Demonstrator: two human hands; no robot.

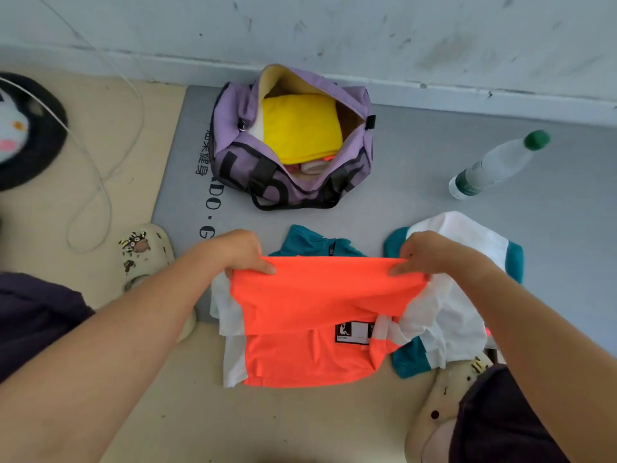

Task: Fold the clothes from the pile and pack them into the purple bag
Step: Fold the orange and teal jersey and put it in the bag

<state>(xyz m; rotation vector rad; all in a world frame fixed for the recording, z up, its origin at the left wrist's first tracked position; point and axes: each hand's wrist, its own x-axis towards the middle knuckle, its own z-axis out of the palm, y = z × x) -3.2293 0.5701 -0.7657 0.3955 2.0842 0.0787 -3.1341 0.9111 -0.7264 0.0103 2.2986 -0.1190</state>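
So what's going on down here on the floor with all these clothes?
A person is folding laundry to pack it. Both hands, the left hand and the right hand, pinch the far edge of an orange shirt, which is doubled over itself. Under and beside it lie white and teal garments. Beyond them the purple bag sits open on a grey mat, with a folded yellow garment on top inside. A water bottle lies to the right.
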